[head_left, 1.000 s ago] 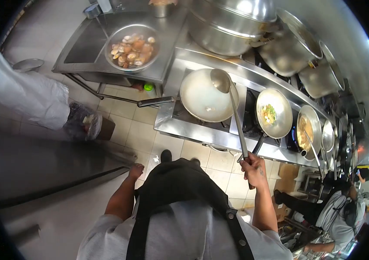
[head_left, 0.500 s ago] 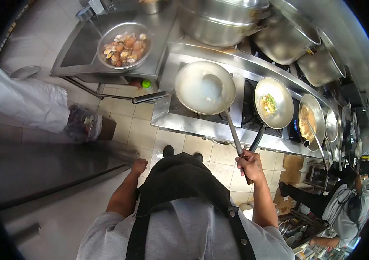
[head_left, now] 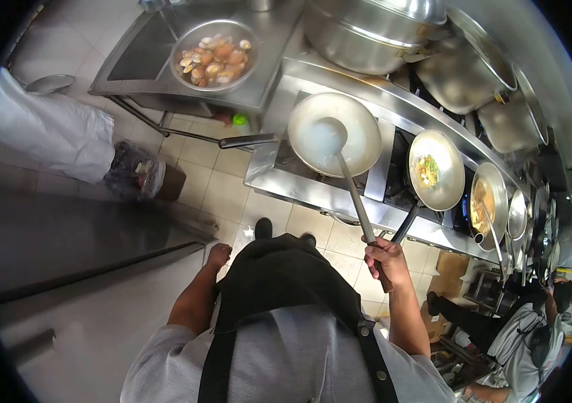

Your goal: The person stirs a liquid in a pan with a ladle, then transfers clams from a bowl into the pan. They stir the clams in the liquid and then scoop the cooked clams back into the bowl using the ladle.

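Right hand (head_left: 385, 258): fingers were wrapped tight round the wooden end of the ladle (head_left: 353, 195), thumb on top, nothing loose about that grip. From the fist the long steel handle ran up toward eleven o'clock, and the cup of it sat down inside the wok (head_left: 361, 119), just off centre on the nine o'clock side, in pale, steamy liquid. The wok was on the near-left burner of the stove range (head_left: 313, 196), its own handle sticking out at nine o'clock.

Left hand (head_left: 217, 255) hung low at the edge of the steel counter (head_left: 64, 262). The fingers looked curled under, but whether they gripped that edge or merely lay beside it, I couldn't tell from up here.

Moving out: at four o'clock from the wok sat a second pan (head_left: 444, 144) with greens in it, and past that a third pan (head_left: 494, 181) of brown sauce. At ten o'clock, on the side table, stood a steel bowl (head_left: 180, 47) heaped with clams. Big stockpots (head_left: 373, 33) crowded twelve to one o'clock. Down at five o'clock a co-worker (head_left: 528, 336) bent over by the range.
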Available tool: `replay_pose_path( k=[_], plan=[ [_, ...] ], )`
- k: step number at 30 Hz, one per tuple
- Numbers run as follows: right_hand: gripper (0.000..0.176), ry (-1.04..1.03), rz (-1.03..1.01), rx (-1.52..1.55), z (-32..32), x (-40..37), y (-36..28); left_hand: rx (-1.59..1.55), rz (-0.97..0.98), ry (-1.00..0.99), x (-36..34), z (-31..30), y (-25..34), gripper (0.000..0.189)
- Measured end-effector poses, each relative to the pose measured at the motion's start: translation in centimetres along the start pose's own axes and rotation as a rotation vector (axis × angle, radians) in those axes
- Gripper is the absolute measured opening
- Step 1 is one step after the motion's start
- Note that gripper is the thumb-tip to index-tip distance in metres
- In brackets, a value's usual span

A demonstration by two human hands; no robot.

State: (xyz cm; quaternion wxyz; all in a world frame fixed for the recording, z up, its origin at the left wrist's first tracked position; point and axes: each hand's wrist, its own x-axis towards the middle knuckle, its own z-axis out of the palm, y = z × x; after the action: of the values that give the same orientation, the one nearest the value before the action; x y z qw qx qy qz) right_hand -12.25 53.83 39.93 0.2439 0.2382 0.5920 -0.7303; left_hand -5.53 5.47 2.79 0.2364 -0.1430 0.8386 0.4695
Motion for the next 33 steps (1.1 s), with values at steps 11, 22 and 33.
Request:
replay_pose_path(
  k=[11,22,33],
  plan=[
    [0.030,-0.047,0.064,0.234,1.9,-0.6,-1.3,-0.236,-0.272,-0.047,-0.2,-0.4,0.5,0.022],
    [0.027,0.003,0.019,0.042,2.7,-2.5,-0.6,-0.259,-0.313,0.025,-1.2,-1.0,2.9,0.024],
    [0.013,-0.003,0.012,-0.115,3.7,-4.0,-0.3,-0.300,-0.352,0.002,0.2,-0.9,2.7,0.023]
  ],
)
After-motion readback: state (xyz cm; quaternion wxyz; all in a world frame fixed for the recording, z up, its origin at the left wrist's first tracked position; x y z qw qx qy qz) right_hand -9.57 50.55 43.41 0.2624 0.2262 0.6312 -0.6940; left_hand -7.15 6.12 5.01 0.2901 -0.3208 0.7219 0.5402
